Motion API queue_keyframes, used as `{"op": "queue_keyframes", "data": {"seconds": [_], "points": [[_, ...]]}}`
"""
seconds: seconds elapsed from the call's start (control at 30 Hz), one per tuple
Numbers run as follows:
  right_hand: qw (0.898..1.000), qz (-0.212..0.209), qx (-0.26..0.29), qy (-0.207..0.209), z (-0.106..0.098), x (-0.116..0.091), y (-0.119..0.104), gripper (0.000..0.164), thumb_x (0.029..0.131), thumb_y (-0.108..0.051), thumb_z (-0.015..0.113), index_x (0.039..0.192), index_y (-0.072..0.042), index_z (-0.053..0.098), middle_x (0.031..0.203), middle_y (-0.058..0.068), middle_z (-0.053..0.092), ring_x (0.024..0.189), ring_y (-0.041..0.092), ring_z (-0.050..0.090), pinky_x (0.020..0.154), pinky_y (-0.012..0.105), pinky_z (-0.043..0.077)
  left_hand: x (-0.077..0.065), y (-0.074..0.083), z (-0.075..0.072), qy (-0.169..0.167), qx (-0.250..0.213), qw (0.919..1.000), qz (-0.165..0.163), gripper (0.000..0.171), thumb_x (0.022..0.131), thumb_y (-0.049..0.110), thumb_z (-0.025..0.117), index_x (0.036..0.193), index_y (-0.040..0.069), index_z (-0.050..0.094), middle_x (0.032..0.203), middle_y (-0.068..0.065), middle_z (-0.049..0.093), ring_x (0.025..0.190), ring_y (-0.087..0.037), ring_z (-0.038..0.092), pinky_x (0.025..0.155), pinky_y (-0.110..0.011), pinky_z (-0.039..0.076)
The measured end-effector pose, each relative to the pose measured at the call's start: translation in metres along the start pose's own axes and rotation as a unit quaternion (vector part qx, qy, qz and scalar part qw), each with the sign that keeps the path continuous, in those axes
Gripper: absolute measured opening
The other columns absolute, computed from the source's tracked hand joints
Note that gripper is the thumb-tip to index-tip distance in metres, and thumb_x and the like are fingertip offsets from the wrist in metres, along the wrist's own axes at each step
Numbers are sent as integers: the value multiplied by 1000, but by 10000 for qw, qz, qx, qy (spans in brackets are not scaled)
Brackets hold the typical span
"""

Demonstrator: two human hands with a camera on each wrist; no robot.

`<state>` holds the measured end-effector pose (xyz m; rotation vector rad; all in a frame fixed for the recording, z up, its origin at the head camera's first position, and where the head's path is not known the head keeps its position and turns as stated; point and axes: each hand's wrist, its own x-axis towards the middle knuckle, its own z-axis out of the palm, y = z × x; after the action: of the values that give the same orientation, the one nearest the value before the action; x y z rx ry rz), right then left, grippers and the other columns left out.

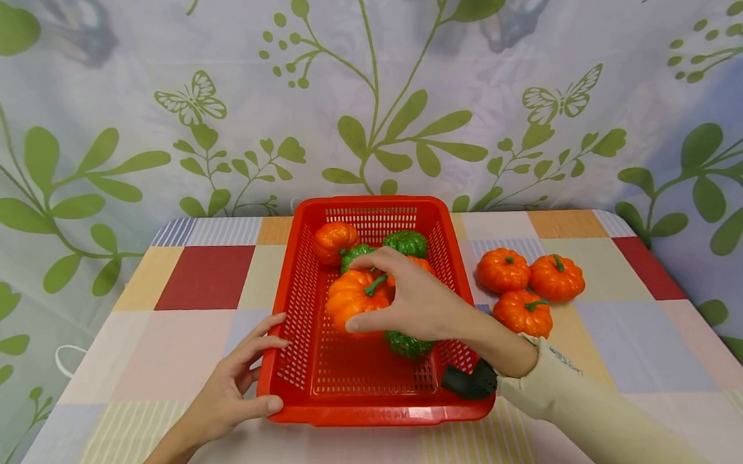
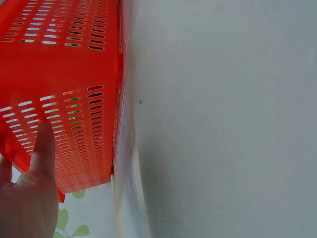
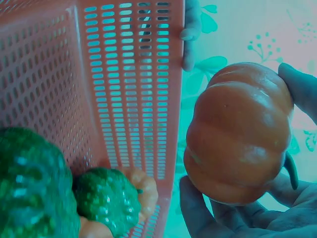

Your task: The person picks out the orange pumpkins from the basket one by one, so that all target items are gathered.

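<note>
My right hand holds an orange toy pumpkin with a green stem between thumb and fingers, over the red plastic basket. In the right wrist view the held pumpkin appears raised beside the basket wall. My left hand grips the basket's left side near the front corner, fingertips over the rim. One of its fingers lies along the perforated outer wall in the left wrist view. Inside the basket are green pumpkins and another orange pumpkin at the back left; the right hand partly hides others.
Three orange pumpkins sit in a cluster on the table, right of the basket. A patchwork-patterned cloth covers the table. Behind it hangs a curtain with leaf and butterfly prints. A white cable loop shows at the left edge.
</note>
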<state>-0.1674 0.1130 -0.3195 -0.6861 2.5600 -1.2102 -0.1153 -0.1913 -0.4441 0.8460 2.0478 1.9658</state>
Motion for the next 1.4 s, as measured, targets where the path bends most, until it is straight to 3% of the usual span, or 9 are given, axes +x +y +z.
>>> {"op": "queue_keyframes", "data": {"seconds": [0.2, 0.3, 0.53, 0.87, 1.23, 1.4], "points": [[9992, -256, 159, 246, -8, -14, 5, 69, 75, -36, 86, 134, -17, 55, 126, -1, 49, 108, 18, 51, 90, 39, 50, 0, 1, 0, 14, 32, 10000, -16, 58, 79, -12, 70, 132, -4, 49, 160, -14, 19, 136, -21, 38, 87, -42, 55], [9983, -325, 348, 348, -11, -20, 8, 68, 75, -32, 86, 134, -18, 55, 124, -1, 48, 106, 17, 52, 88, 37, 52, 0, 1, 0, 22, 47, 10000, -34, 58, 79, -11, 70, 133, -4, 49, 160, -14, 19, 136, -20, 38, 87, -42, 55], [9981, -148, 483, 356, -16, -31, 12, 73, 75, -32, 87, 137, -21, 50, 126, -1, 51, 106, 19, 54, 87, 38, 53, 0, 2, 0, 54, 64, 9999, -91, 58, 79, -9, 71, 133, -3, 49, 160, -12, 20, 134, -20, 39, 86, -42, 56], [9944, 292, 895, 473, -23, -45, 18, 71, 75, -29, 87, 131, -17, 46, 119, 6, 57, 99, 24, 60, 83, 38, 55, 0, 1, 0, 44, 16, 10000, -57, 58, 79, -10, 70, 133, -4, 49, 160, -13, 19, 134, -21, 39, 86, -43, 56], [9945, -73, 695, 776, -30, -62, 27, 65, 78, -28, 85, 134, -20, 54, 130, 1, 49, 109, 23, 54, 88, 43, 53, 0, 0, 0, 35, 41, 10000, -6, 58, 79, -12, 69, 133, -5, 48, 160, -13, 19, 134, -23, 39, 86, -43, 56], [9933, -146, 668, 937, -33, -71, 33, 64, 79, -25, 85, 135, -23, 55, 130, -3, 50, 110, 19, 54, 90, 37, 52, 0, 0, 0, 6, -1, 10000, 30, 58, 78, -13, 68, 132, -6, 48, 159, -14, 19, 134, -22, 39, 86, -44, 56]]}}
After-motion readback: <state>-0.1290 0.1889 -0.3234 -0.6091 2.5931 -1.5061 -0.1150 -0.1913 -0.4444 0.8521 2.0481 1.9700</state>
